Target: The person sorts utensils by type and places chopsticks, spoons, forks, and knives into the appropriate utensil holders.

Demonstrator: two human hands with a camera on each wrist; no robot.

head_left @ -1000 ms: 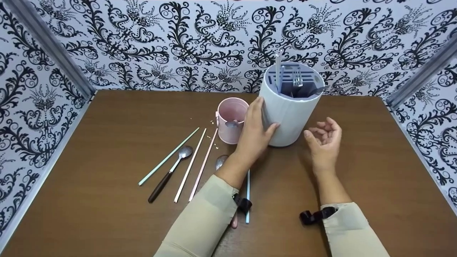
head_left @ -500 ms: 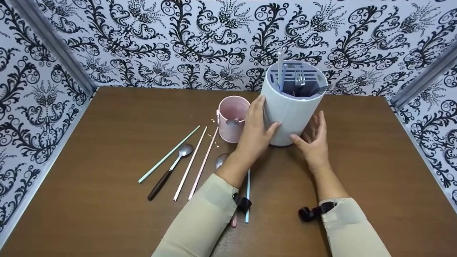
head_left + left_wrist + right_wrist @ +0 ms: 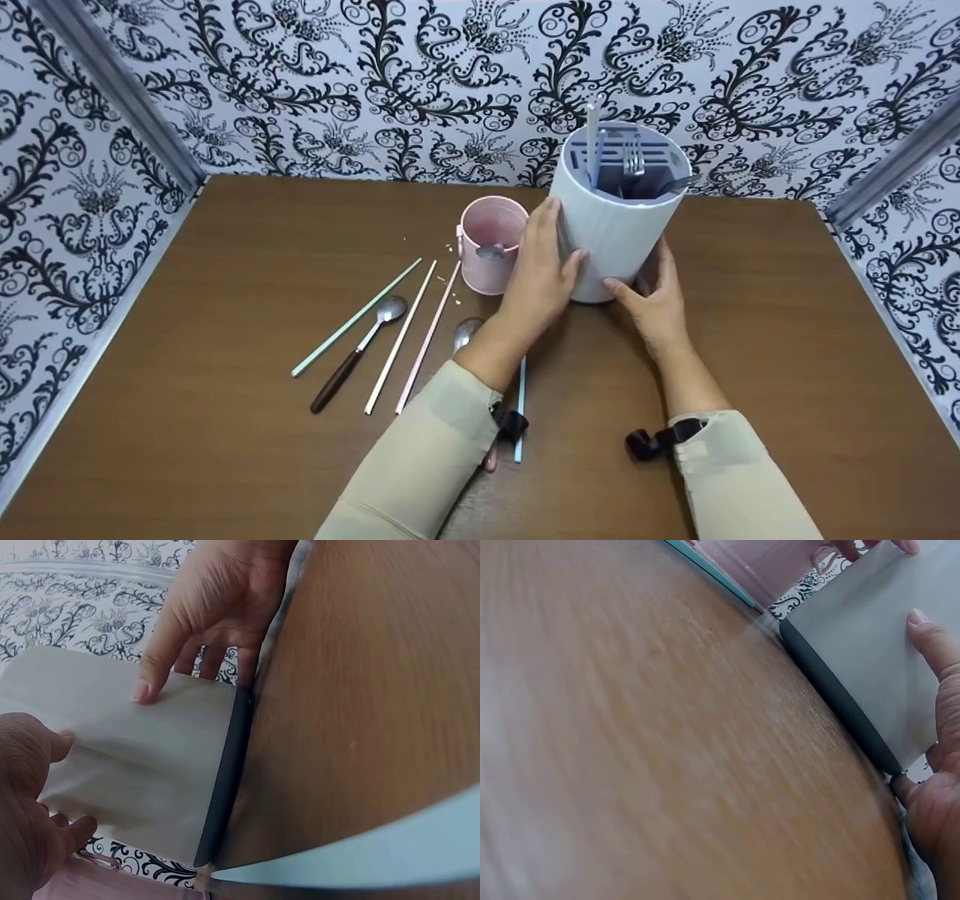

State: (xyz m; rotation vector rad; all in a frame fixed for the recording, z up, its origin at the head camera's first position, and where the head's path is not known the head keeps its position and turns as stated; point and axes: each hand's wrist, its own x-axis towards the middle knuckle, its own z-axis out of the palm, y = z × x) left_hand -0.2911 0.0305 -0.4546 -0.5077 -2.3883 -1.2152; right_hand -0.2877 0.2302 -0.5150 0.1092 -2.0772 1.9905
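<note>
A tall white utensil holder (image 3: 616, 240) with a grey slotted insert stands between my two hands in the head view. Chopsticks (image 3: 592, 142), a fork (image 3: 634, 159) and a dark blade-like tip stick up from its top. My left hand (image 3: 538, 274) grips its left side, thumb across the front. Low on the right side, my right hand (image 3: 654, 304) holds it with the thumb in front and the fingers hidden behind. In the left wrist view the holder's dark base rim (image 3: 226, 780) runs along the table. My right thumb (image 3: 934, 645) presses its wall in the right wrist view.
A pink cup (image 3: 486, 270) with a spoon inside stands just left of the holder. Further left lie a brown-handled spoon (image 3: 358, 356) and green, white and pink chopsticks (image 3: 427, 341). Another spoon (image 3: 466, 330) and a blue chopstick (image 3: 520, 412) lie partly under my left arm.
My right hand has moved left from beside the holder onto its lower right side. The left hand has kept its grip, and the view has shifted slightly.
</note>
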